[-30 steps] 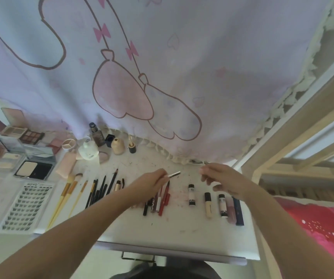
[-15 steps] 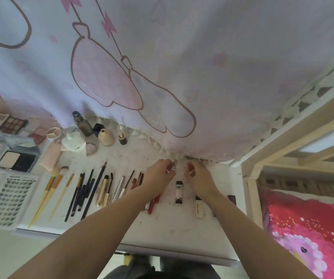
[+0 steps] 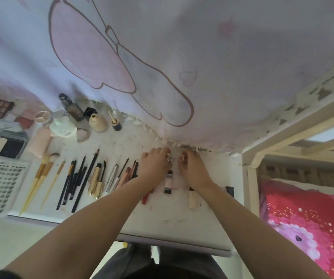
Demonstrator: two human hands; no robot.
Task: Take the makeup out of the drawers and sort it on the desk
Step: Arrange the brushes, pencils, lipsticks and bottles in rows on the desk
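As I read the view from the near edge outward, the table [image 3: 174, 224] carries sorted rows: gold-handled brushes [image 3: 39, 182] at left, black pencils [image 3: 77, 178] beside them, small tubes [image 3: 168, 182] under my wrists. Beyond these, my left hand [image 3: 155, 167] pinches a small silvery item [image 3: 169, 157] at its fingertips; what it is I cannot tell. My right hand [image 3: 192, 168] has its fingers curled close beside it, possibly on the same piece; the grip is not visible. Bottles [image 3: 98, 122] stand at the far left below the curtain [image 3: 182, 67]. In my judgement, the item should be steadied two-handed, then laid parallel in its own row, clear of the neighbouring tubes.
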